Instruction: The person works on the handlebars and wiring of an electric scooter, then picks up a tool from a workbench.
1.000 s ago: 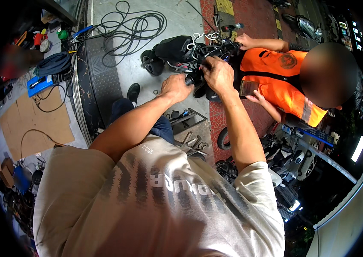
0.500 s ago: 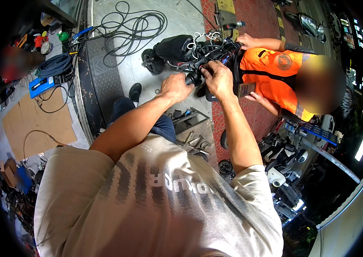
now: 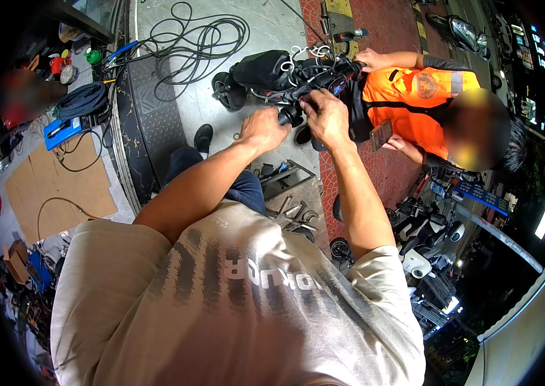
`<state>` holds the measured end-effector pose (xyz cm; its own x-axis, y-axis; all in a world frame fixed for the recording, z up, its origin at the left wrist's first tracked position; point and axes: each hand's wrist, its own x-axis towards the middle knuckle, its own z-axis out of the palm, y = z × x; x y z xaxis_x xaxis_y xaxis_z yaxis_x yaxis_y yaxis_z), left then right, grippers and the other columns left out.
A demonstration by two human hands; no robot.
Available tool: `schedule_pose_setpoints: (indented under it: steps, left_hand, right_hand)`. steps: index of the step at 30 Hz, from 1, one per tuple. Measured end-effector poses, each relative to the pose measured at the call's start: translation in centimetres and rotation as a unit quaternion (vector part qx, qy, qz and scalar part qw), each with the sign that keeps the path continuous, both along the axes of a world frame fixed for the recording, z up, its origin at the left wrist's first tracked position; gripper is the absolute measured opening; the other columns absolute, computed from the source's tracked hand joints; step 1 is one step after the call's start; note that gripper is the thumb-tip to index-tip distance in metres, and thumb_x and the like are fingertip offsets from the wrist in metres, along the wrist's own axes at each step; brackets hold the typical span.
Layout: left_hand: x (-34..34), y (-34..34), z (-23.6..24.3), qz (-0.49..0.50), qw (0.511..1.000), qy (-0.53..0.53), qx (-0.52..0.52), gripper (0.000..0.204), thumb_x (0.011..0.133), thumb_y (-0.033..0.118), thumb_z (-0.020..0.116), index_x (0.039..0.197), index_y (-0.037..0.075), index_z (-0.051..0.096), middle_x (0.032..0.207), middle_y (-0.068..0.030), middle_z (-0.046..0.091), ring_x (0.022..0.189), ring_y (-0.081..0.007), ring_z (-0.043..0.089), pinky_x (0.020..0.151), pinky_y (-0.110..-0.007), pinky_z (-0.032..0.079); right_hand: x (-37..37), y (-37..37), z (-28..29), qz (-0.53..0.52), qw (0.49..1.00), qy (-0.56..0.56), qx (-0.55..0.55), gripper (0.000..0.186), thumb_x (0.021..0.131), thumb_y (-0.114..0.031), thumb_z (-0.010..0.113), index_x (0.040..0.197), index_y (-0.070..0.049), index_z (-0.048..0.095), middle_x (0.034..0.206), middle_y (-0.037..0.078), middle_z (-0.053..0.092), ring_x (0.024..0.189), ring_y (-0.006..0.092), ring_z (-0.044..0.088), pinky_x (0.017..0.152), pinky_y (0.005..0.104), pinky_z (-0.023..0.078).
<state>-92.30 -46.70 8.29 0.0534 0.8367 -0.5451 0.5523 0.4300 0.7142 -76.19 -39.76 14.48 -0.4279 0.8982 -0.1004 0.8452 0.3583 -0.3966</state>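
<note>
L hand (image 3: 263, 132) curled on black grip (image 3: 290, 116) betw. both hands; R hand (image 3: 328, 121) half-closed, fingertips at handlebar (image 3: 325, 82) just beside, exact hold unclear. Prob. working grip's inner end; next move calls for steady L, precise R fingers. Past R hand, co-worker's hand (image 3: 369, 60) at handlebar's far end.

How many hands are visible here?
4: your left hand on the black grip, your right hand beside it, a vested person's hand at the far handlebar end, their other hand holding a phone. Others may be hidden.

A short-sleeved beige T-shirt (image 3: 240, 315) (streaked dark grey) meets blue trousers (image 3: 244, 191).
</note>
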Motion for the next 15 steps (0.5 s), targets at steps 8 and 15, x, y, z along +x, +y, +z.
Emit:
schedule_pose_setpoints:
  steps: [8,15]
  left_hand:
    - [-0.07,0.29,0.24,-0.004,1.0,0.008,0.0,0.048,0.087,0.041,0.075,0.113,0.0,0.074,0.109,-0.0245,0.075,0.106,-0.041,0.072,0.094,-0.049,0.057]
    - [-0.15,0.48,0.29,-0.001,1.0,0.004,-0.006,0.048,0.087,0.041,0.075,0.114,0.001,0.074,0.111,-0.0237,0.075,0.108,-0.0403,0.072,0.095,-0.048,0.057]
  right_hand:
    - [-0.32,0.33,0.11,-0.016,1.0,-0.016,-0.004,0.015,0.089,-0.018,0.073,0.097,-0.005,0.072,0.096,0.016,0.07,0.092,0.0408,0.07,0.08,0.0494,0.054]
    - [-0.75,0.61,0.49,0.003,1.0,-0.029,0.006,0.013,0.089,-0.015,0.072,0.097,-0.005,0.071,0.098,0.016,0.07,0.092,0.0409,0.07,0.079,0.0497,0.055]
